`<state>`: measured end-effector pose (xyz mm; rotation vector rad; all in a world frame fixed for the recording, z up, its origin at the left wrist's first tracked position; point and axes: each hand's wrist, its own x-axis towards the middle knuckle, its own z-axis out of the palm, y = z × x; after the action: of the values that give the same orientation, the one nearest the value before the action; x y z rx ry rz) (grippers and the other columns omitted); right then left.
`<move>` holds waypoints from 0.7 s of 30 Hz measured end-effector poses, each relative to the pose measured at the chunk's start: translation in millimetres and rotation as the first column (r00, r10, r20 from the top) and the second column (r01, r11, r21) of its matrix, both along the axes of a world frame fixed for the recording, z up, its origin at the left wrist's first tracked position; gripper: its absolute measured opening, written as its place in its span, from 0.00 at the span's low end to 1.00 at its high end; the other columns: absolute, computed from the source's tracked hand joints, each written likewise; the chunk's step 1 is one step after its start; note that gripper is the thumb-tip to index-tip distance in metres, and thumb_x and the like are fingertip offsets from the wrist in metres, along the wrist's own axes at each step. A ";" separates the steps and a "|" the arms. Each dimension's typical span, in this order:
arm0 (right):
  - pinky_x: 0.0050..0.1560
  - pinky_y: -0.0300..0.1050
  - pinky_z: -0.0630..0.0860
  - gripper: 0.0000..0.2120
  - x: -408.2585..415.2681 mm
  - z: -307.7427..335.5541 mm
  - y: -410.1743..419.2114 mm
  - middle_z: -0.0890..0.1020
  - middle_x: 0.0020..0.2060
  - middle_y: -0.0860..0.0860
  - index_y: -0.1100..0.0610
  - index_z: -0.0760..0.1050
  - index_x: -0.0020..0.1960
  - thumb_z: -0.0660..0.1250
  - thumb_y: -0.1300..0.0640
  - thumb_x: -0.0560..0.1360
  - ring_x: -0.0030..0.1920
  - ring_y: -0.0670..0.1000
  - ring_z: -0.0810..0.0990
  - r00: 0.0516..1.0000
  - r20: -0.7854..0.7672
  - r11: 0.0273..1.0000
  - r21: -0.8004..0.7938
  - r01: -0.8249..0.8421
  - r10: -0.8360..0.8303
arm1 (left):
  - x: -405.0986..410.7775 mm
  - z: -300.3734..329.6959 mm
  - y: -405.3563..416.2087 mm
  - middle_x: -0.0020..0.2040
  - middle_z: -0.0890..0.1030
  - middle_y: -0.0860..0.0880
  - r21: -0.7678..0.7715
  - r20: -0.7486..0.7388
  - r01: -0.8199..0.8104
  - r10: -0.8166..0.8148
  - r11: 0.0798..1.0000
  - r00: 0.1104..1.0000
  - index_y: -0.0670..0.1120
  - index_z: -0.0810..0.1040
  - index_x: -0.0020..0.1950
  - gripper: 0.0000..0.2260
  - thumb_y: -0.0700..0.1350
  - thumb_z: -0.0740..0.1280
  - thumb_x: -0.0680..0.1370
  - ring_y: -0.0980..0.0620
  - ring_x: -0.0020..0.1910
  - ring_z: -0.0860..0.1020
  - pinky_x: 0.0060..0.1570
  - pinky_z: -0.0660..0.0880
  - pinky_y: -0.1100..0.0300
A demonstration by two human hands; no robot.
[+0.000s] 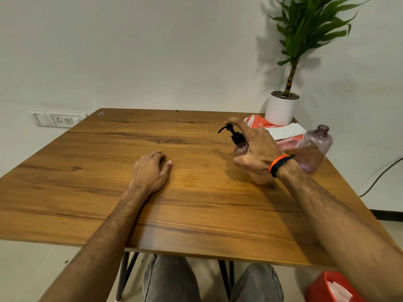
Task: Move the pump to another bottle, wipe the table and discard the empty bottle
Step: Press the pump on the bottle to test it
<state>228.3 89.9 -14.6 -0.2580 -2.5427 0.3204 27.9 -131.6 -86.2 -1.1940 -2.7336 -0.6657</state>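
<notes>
Seen in front of the plant pot [281,110], on the near side of it: the pump [231,132] screwed onto a pinkish bottle [241,149], with the right hand [259,149] draped over both. Forefinger laid on the pump head, other fingers fanned apart, thumb curled low. Impossible to tell whether the bottle body is actually gripped, since the palm hides it. Just right of that, also in front of the pot: the second bottle [315,149], upright, neck uncapped. Pressed against the foot of the pot: a white cloth [285,131] on an orange packet [259,124]. Far left of the pot, flat on the table [174,203]: the left hand [152,171], fingers loosely together, holding nothing.

Likely trouble from here:

- Pressing down on the pump head instead of turning the collar. Would squirt any leftover liquid onto the wood and add to the wiping.
- Twisting one-handed. Would probably spin the light bottle or tip it, with the left hand too far off to steady it.
- Swinging the forearm sideways. Could knock over the uncapped bottle close by the wrist.
- Lifting the pump out fast. Would risk drips from the tube on the way across.
- Binning the wrong bottle, given the matching look. Worth checking before reaching for the red bin [333,286], well nearer than the pot, below the table edge.
</notes>
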 end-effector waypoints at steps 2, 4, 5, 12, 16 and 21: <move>0.32 0.38 0.77 0.42 -0.5 0.8 0.5 0.77 0.40 0.45 0.45 0.62 0.67 0.72 0.54 0.56 0.32 0.48 0.78 1.000 0.005 1.000 -0.004 -0.004 0.004 | -0.2 0.5 -0.8 0.71 0.73 0.45 0.000 0.004 0.005 -0.005 1.000 1.000 0.43 0.75 0.68 0.21 0.54 0.60 0.81 0.43 0.69 0.70 0.68 0.66 0.49; 0.31 0.41 0.79 0.42 -1.1 0.8 -0.2 0.79 0.40 0.47 0.46 0.62 0.67 0.71 0.53 0.55 0.31 0.49 0.79 1.000 0.003 1.000 0.018 -0.002 0.002 | -0.2 0.5 -1.3 0.71 0.73 0.45 0.002 0.009 0.009 -0.009 1.000 1.000 0.43 0.74 0.68 0.21 0.54 0.60 0.81 0.43 0.69 0.70 0.68 0.66 0.49; 0.31 0.40 0.77 0.42 -1.3 0.2 -0.7 0.79 0.39 0.47 0.46 0.61 0.68 0.71 0.53 0.56 0.30 0.48 0.78 1.000 -0.006 0.999 0.032 0.000 0.000 | 0.1 0.6 -1.4 0.71 0.73 0.45 0.002 0.009 0.009 -0.009 1.000 1.000 0.43 0.74 0.68 0.21 0.54 0.60 0.81 0.43 0.69 0.70 0.69 0.66 0.49; 0.39 0.47 0.83 0.47 -0.2 -1.3 -2.9 0.80 0.42 0.47 0.43 0.56 0.74 0.71 0.53 0.58 0.36 0.53 0.82 0.999 -0.035 1.000 0.013 0.011 -0.011 | 1.3 2.2 -0.6 0.72 0.72 0.44 0.000 0.018 0.017 -0.017 1.000 1.000 0.42 0.73 0.69 0.21 0.53 0.60 0.81 0.43 0.70 0.69 0.70 0.64 0.49; 0.40 0.49 0.84 0.48 -2.4 -3.1 -6.4 0.82 0.42 0.49 0.43 0.56 0.75 0.70 0.54 0.58 0.37 0.53 0.83 0.986 -0.160 0.997 -0.073 0.026 -0.038 | 1.1 1.5 -0.2 0.72 0.72 0.44 0.002 0.009 0.010 -0.010 1.000 1.000 0.42 0.74 0.69 0.21 0.53 0.60 0.81 0.43 0.70 0.69 0.70 0.65 0.50; 0.43 0.43 0.84 0.50 -10.7 -11.2 -7.1 0.82 0.39 0.46 0.41 0.54 0.76 0.72 0.57 0.58 0.38 0.48 0.83 0.957 -0.280 0.979 -0.201 0.020 -0.077 | 1.0 -0.5 0.8 0.71 0.73 0.45 0.005 -0.009 -0.008 0.008 1.000 1.000 0.43 0.74 0.68 0.21 0.53 0.60 0.81 0.43 0.69 0.70 0.68 0.65 0.50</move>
<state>217.5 82.8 -25.8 -0.3237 -2.2167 0.5505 28.9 -130.9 -86.7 -1.1820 -2.7263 -0.6646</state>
